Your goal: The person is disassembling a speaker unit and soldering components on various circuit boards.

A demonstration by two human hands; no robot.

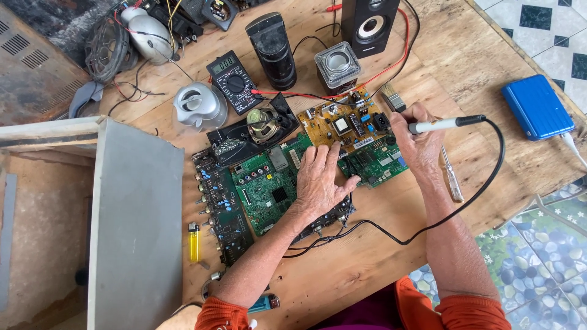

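My left hand lies flat, fingers spread, on a green circuit board in the middle of the wooden table. My right hand grips a grey and black probe like a pen; its tip is hidden behind my fingers, over a smaller green board. A black cable runs from the probe around my right forearm and under my left wrist. A tan power board lies just beyond both hands.
A multimeter, small speakers, a dark cylinder, a brush and a screwdriver surround the boards. A blue case sits at right, a yellow lighter and grey metal cover at left.
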